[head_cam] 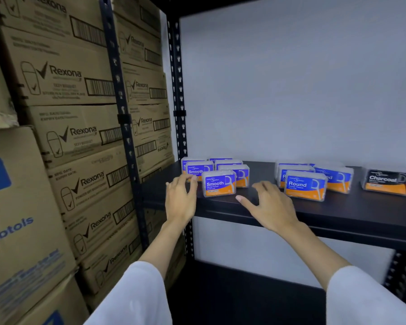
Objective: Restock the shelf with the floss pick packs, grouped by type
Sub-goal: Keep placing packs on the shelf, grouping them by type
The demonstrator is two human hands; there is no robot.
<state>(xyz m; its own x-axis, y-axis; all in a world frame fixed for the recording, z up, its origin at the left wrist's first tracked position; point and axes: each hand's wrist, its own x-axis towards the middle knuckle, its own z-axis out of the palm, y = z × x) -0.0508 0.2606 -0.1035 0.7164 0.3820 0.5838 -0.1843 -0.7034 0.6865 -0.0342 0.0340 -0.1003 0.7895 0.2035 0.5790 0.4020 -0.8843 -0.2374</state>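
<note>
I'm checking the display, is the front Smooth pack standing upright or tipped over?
Upright. The front Smooth pack stands on its bottom edge on the shelf, its label facing forward and reading level.

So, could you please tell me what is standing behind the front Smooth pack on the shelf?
Behind the front Smooth pack stand more blue and orange packs, one of them readably Smooth. The front pack covers their lower parts, so the exact count is unclear.

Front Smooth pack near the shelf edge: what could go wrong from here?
1. The front Smooth pack stands close to the shelf edge, between the left hand and right hand; a nudge might tip it off.
2. The right hand's fingers lie near the front Round pack; a careless sweep could topple it or mix the groups.
</note>
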